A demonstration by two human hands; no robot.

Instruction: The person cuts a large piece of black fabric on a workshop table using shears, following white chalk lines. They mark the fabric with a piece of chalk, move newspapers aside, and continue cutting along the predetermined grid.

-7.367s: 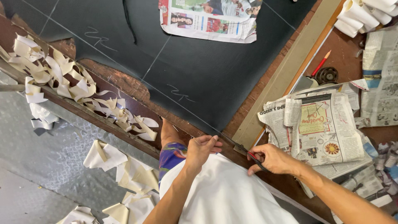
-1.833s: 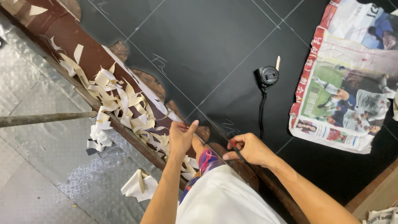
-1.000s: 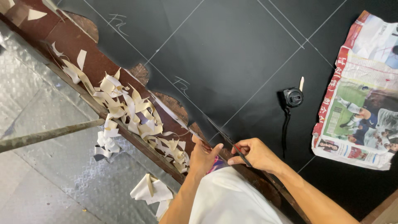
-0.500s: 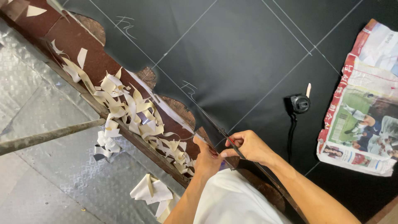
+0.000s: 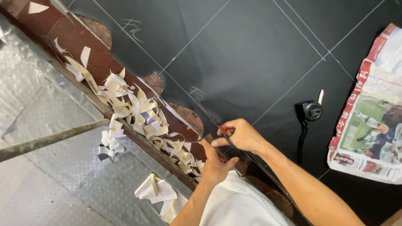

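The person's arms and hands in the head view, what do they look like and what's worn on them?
Both forearms are bare, with no sleeves reaching them and no gloves. The left hand and right hand show no rings, and no watch or band shows on either wrist. A white garment covers the body between the arms. Nothing is marked on the arms.

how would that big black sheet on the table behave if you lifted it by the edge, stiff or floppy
Probably floppy: the black sheet lies flat over the brown table and follows its surface. Likely thin and light for its size, since the right hand appears to be cutting it, and the cream offcuts curl. The left hand steadies its edge, suggesting it shifts easily.
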